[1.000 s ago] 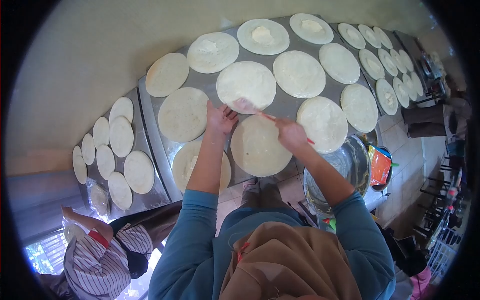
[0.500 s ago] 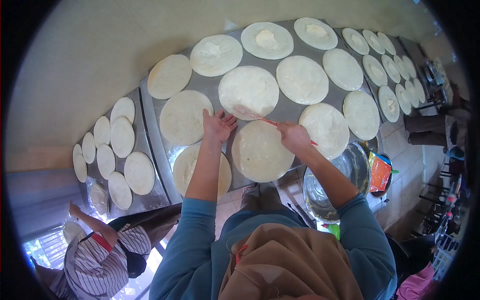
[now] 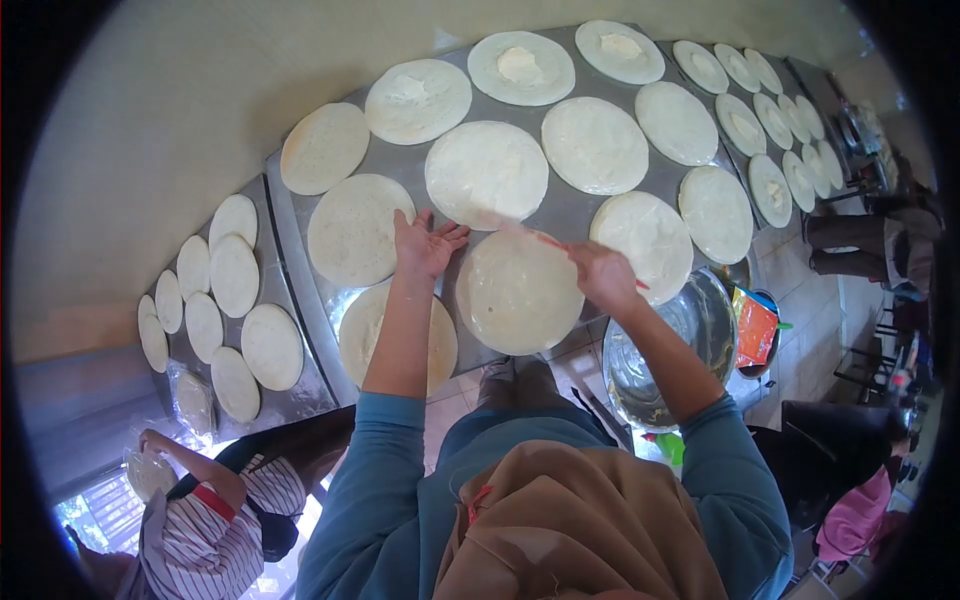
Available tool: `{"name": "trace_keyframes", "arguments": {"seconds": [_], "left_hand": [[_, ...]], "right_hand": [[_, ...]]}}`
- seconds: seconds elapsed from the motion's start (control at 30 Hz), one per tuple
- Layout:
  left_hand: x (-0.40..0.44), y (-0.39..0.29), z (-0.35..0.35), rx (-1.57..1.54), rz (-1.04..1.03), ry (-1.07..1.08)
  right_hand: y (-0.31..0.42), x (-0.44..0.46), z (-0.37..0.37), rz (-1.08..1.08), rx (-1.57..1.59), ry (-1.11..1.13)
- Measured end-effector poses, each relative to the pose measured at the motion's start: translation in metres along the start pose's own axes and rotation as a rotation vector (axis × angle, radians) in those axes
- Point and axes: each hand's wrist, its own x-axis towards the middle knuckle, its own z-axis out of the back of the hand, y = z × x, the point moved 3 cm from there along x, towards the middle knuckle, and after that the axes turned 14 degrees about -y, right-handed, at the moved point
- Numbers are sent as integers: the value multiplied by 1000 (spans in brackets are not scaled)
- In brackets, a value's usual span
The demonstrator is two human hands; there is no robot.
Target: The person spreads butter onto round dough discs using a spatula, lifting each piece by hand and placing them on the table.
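Observation:
My right hand (image 3: 604, 275) is closed round the red handle of a spatula (image 3: 545, 239). Its blurred, pale head is over the near edge of a white-coated dough round (image 3: 487, 175). To the left, my left hand (image 3: 428, 247) lies palm up with fingers spread, holding nothing, between that round and a plainer one (image 3: 360, 230). Directly below the spatula is another dough round (image 3: 520, 293) with a thin, shiny coat. A further round (image 3: 385, 338) is partly covered by my left forearm. Several rounds at the back carry a white dollop in the middle.
Metal tables (image 3: 310, 290) hold many more dough rounds, left and right. A large metal bowl (image 3: 690, 330) with pale smears stands near my right forearm, beside an orange packet (image 3: 755, 332). A person in a striped top (image 3: 205, 535) is at lower left; other people are at right.
The spatula has swept over the near part of the coated round, and my right hand has shifted slightly right. My left hand stays palm up. The whole view has tilted a little.

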Motion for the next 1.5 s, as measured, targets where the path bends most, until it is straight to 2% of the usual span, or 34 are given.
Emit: {"name": "trace_keyframes", "arguments": {"seconds": [0.13, 0.2, 0.23, 0.3, 0.4, 0.47, 0.57, 0.63, 0.77, 0.9, 0.93, 1.0, 1.07, 1.13, 1.27, 1.33, 1.37, 1.43, 1.5], "left_hand": [[-9, 1, -7, 11, -16, -38], [-9, 3, -7, -10, -21, -40], [-9, 3, -7, -24, -28, -42], [-3, 1, -6, -15, -36, -29], [-1, 0, -4, 14, -51, -24], [-2, 2, -3, 32, -65, -23], [-3, 4, -3, 11, -81, -33], [-3, 4, -4, 1, -83, -32], [-9, 2, -5, -2, -109, -27], [-6, -3, -6, 44, -137, -23], [-4, -2, -4, 81, -142, -37], [-8, -2, -8, 125, -131, -70], [-12, 1, -7, 179, -119, -104], [-15, 1, -9, 159, -100, -84], [-8, 2, -5, 145, -99, -88], [-8, 3, -3, 146, -107, -83], [-7, 3, -3, 139, -113, -83], [-7, 7, -3, 132, -124, -97], [-10, 5, -7, 141, -130, -92]], "right_hand": [[-35, 39, 2, -62, -76, -161], [-53, 44, -10, -115, -267, 32], [-44, 34, -7, -123, -268, 27], [-16, 17, 2, -141, -206, 163], [-4, 24, 16, -110, -126, 118], [-12, 58, 15, -87, -198, 33], [-37, 95, -4, -43, -378, 30], [-41, 100, -14, 34, -551, 147], [-22, 39, 12, 41, -495, 227], [-5, 44, 43, 33, -401, 190], [-8, 50, 39, 36, -400, 196], [-22, 78, 26, 90, -484, 58], [-34, 67, 9, 74, -536, 71], [-23, 30, 7, 22, -483, 187], [5, 9, 25, 13, -347, 205], [-3, 28, 27, -4, -299, 22], [-3, 29, 24, 4, -296, 21], [-9, 22, 8, -174, -340, 151], [4, -4, -5, -113, -236, 142]]}}
